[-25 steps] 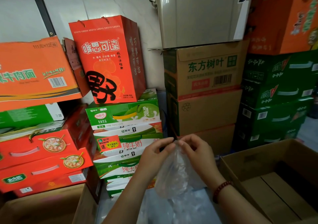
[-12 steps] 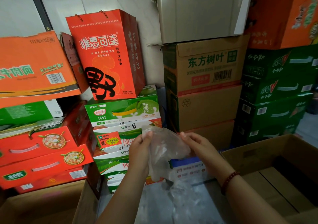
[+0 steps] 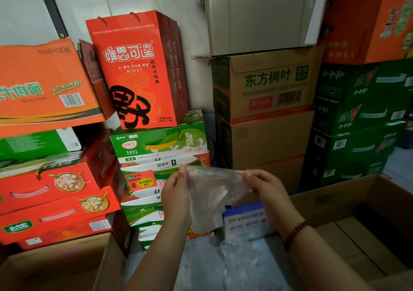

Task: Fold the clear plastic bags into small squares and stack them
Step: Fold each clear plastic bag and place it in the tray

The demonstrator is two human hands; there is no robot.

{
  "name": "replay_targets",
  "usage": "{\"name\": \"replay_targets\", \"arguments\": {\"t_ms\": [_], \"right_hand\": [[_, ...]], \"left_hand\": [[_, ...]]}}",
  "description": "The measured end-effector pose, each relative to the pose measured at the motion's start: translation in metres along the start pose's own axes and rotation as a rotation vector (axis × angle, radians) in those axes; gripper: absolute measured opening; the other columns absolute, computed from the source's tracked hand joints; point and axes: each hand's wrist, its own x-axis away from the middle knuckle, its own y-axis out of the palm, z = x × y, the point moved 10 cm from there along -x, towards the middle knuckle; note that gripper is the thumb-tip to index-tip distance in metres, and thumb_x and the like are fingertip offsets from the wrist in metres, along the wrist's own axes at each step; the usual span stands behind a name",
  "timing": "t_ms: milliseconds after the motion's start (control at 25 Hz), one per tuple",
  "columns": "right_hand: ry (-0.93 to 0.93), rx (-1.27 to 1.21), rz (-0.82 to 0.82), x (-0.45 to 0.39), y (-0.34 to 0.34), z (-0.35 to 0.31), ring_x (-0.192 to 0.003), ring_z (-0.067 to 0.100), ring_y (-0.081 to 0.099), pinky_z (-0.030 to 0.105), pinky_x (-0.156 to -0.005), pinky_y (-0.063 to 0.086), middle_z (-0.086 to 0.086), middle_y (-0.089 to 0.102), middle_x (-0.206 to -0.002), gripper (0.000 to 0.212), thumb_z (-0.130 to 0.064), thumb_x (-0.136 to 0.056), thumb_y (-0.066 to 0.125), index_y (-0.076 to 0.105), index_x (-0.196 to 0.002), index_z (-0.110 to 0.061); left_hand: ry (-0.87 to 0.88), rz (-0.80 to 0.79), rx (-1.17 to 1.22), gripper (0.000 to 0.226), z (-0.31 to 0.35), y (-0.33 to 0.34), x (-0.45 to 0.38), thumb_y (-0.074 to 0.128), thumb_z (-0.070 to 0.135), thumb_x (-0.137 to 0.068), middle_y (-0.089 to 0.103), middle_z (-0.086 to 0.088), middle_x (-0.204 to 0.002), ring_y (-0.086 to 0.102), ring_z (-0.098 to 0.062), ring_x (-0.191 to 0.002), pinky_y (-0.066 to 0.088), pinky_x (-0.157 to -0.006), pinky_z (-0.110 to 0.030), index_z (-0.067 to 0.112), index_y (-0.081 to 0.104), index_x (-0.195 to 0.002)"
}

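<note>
Both hands hold a clear plastic bag (image 3: 212,192) taut: left hand (image 3: 176,192) and right hand (image 3: 266,185) each pinch a top corner.

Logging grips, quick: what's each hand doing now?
Left hand: pinching the bag at its top edge.
Right hand: pinching the same bag.

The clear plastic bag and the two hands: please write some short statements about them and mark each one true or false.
1. Both hands hold the clear plastic bag by its top edge. True.
2. The left hand is empty. False: it pinches the bag's top left corner.
3. The bag is already a small folded square. False: it hangs spread out between the left hand and the right hand.
4. A red bead bracelet is on the right wrist. True.
5. The open cardboard box is to the left of the hands. False: it is to their right.
</note>
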Motion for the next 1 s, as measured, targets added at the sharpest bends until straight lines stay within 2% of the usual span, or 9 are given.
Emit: {"name": "replay_targets", "arguments": {"t_ms": [120, 200, 320, 440, 560, 680, 760, 840, 1000], "right_hand": [[-0.07, 0.065, 0.095, 0.003, -0.006, -0.008, -0.082, 0.019, 0.059, 0.028, -0.07, 0.049, 0.006, 0.065, -0.089, 0.016, -0.024, -0.094, 0.055, 0.065, -0.091, -0.011], [-0.183, 0.184, 0.166, 0.009, -0.01, -0.02, -0.076, 0.017, 0.059, 0.024, -0.063, 0.049, 0.004, 0.064, -0.086, 0.014, -0.024, -0.095, 0.053, 0.062, -0.09, -0.014], [-0.319, 0.307, 0.238, 0.017, -0.01, -0.035, -0.067, 0.01, 0.056, 0.012, -0.05, 0.042, -0.001, 0.061, -0.078, 0.012, -0.022, -0.096, 0.051, 0.058, -0.086, -0.019], [-0.384, 0.323, 0.268, 0.019, -0.013, -0.041, -0.061, 0.008, 0.054, 0.009, -0.044, 0.041, -0.002, 0.06, -0.075, 0.014, -0.021, -0.096, 0.052, 0.057, -0.084, -0.022], [-0.36, 0.287, 0.255, 0.014, -0.018, -0.04, -0.062, 0.01, 0.056, 0.011, -0.045, 0.041, -0.001, 0.062, -0.076, 0.013, -0.022, -0.096, 0.052, 0.06, -0.086, -0.02], [-0.367, 0.315, 0.224, 0.011, -0.022, -0.044, -0.067, 0.012, 0.058, 0.017, -0.053, 0.046, -0.002, 0.064, -0.079, 0.012, -0.023, -0.095, 0.054, 0.062, -0.087, -0.019], [-0.391, 0.36, 0.188, 0.011, -0.02, -0.046, -0.07, 0.016, 0.061, 0.025, -0.059, 0.05, -0.003, 0.065, -0.078, 0.012, -0.023, -0.094, 0.055, 0.064, -0.088, -0.02], [-0.419, 0.442, 0.123, 0.011, -0.01, -0.045, -0.072, 0.016, 0.062, 0.028, -0.062, 0.051, -0.004, 0.065, -0.077, 0.012, -0.024, -0.094, 0.056, 0.066, -0.087, -0.021], [-0.516, 0.629, -0.022, 0.015, 0.017, -0.044, -0.084, 0.007, 0.056, 0.025, -0.072, 0.048, -0.011, 0.062, -0.08, 0.011, -0.024, -0.09, 0.061, 0.067, -0.082, -0.029]], "left_hand": [[0.147, 0.021, -0.11, 0.026, 0.016, 0.002, 0.005, 0.05, 0.031, -0.098, 0.067, 0.005, -0.087, 0.06, -0.014, -0.09, 0.047, -0.078, -0.025, 0.017, 0.068, -0.086], [0.256, 0.052, -0.224, 0.027, 0.027, 0.003, 0.01, 0.046, 0.028, -0.099, 0.061, 0.008, -0.079, 0.055, -0.009, -0.077, 0.04, -0.066, -0.02, 0.015, 0.065, -0.085], [0.371, 0.093, -0.316, 0.028, 0.037, 0.003, 0.016, 0.043, 0.025, -0.1, 0.058, 0.007, -0.072, 0.052, -0.005, -0.067, 0.037, -0.057, -0.011, 0.013, 0.063, -0.086], [0.418, 0.098, -0.352, 0.026, 0.042, 0.005, 0.02, 0.043, 0.023, -0.1, 0.058, 0.014, -0.076, 0.052, 0.007, -0.068, 0.034, -0.057, -0.003, 0.015, 0.063, -0.087], [0.365, 0.064, -0.351, 0.025, 0.038, 0.006, 0.014, 0.043, 0.026, -0.1, 0.059, 0.014, -0.081, 0.051, 0.003, -0.073, 0.034, -0.059, -0.003, 0.015, 0.065, -0.092], [0.257, -0.028, -0.291, 0.021, 0.027, 0.009, 0.006, 0.046, 0.03, -0.099, 0.06, 0.011, -0.088, 0.054, -0.004, -0.081, 0.039, -0.065, -0.015, 0.017, 0.063, -0.099], [0.25, -0.121, -0.289, 0.015, 0.028, 0.015, 0.006, 0.052, 0.029, -0.097, 0.059, 0.018, -0.1, 0.054, 0.0, -0.093, 0.039, -0.07, -0.011, 0.022, 0.061, -0.106], [0.305, -0.242, -0.374, 0.02, 0.032, 0.026, 0.01, 0.057, 0.029, -0.093, 0.06, 0.02, -0.11, 0.054, 0.003, -0.102, 0.039, -0.079, -0.009, 0.026, 0.065, -0.112], [0.289, -0.591, -0.534, 0.023, 0.02, 0.062, 0.034, 0.068, 0.021, -0.086, 0.068, 0.014, -0.105, 0.06, 0.003, -0.099, 0.043, -0.077, -0.004, 0.025, 0.07, -0.108]]}}
